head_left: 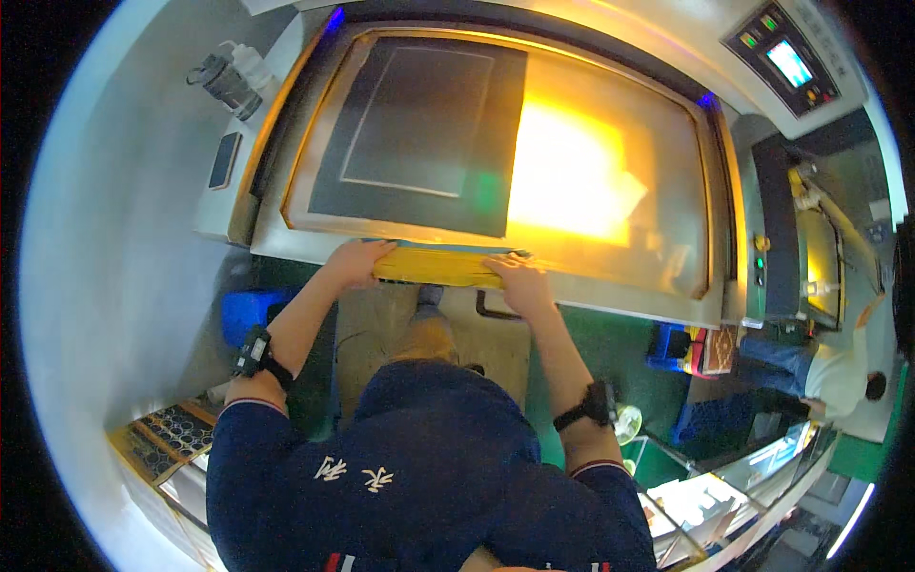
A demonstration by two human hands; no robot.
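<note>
At the front edge of the lit machine bed, a bundle of thin yellow sheets (438, 268) is seen nearly edge-on, with a strip of blue along its far side. My left hand (358, 261) grips its left end, and my right hand (520, 284) is closed round the right end. The undersides of both hands are hidden. Beyond the bundle lies a large dark sheet (419, 133) with a pale rectangular outline, on the left half of the framed bed (667, 257). Strong yellow light washes out the bed's right half.
On the left ledge are a phone (225, 160) and a dark bottle (229, 88). A control panel (783, 59) with a lit screen is at upper right. Below the bed sits a blue bin (250, 316). Another person (831, 370) works at the far right, near another machine.
</note>
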